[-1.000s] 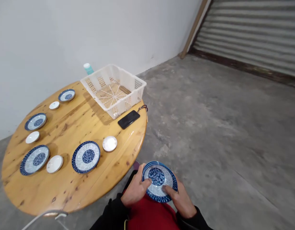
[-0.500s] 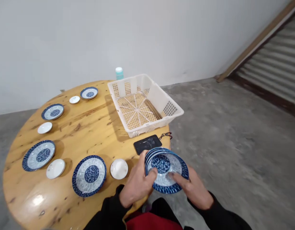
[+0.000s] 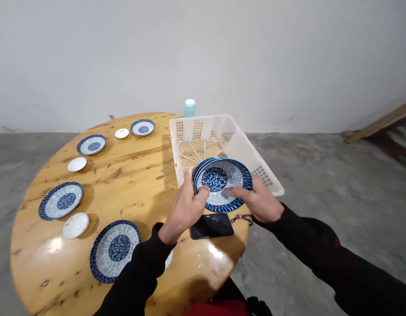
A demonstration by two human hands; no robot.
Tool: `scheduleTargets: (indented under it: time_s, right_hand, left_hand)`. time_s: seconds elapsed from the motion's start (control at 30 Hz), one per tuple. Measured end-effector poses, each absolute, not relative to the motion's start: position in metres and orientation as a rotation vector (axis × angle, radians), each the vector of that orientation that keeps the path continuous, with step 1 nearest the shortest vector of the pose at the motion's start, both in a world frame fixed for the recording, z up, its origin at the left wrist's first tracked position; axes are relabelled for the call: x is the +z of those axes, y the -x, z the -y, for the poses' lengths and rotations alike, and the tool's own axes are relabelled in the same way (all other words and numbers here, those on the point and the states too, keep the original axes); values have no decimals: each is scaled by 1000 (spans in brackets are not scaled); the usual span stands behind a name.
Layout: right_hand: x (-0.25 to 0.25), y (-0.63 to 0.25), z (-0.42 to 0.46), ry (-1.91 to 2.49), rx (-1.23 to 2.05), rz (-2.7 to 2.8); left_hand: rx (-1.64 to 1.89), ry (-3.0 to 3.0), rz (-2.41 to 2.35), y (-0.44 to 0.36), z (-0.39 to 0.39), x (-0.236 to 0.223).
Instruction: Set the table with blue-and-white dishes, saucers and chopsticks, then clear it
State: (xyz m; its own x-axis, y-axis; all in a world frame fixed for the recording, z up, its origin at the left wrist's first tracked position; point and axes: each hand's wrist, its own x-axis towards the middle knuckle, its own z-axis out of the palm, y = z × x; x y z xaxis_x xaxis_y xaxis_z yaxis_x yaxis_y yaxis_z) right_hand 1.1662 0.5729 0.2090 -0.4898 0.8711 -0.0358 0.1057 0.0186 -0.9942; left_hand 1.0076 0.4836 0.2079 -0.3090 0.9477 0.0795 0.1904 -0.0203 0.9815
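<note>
Between my two hands is a stack of blue-and-white plates [image 3: 219, 184], tilted toward me so the top plate's patterned centre shows. My left hand [image 3: 186, 204] grips the left rim with its thumb on the top plate. My right hand [image 3: 255, 199] clasps the right side, thumb also lying on the upper face. The stack is held over the near end of a white plastic basket [image 3: 265, 171] and hides part of its inside. Just below the plates a black phone [image 3: 211, 226] lies on the table, a cord [image 3: 241, 218] attached.
On the round wooden table [image 3: 130, 175], blue-rimmed plates [image 3: 115, 251] and small white dishes [image 3: 76, 225] alternate along the left edge. One more dish is mostly hidden by my left sleeve. A turquoise bottle [image 3: 190, 108] stands behind the basket, near the wall.
Both hands have carried the plate stack forward and up, from beside the phone to over the basket's near edge. My view has turned slightly to the left.
</note>
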Motion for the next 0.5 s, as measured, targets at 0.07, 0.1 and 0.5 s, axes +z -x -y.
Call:
scheduleTargets:
  time_s: [0.07, 0.1, 0.5]
  right_hand:
    - [199, -1159, -606, 1003, 1657, 1607]
    - [194, -1156, -623, 1012, 1730, 1564]
    - [128, -1114, -789, 1481, 2102, 1341]
  left_hand:
    - [1338, -1134, -1642, -1005, -513, 204]
    - [1306, -1089, -1675, -1004, -529, 202]
    - [1067, -295, -1636, -984, -708, 139]
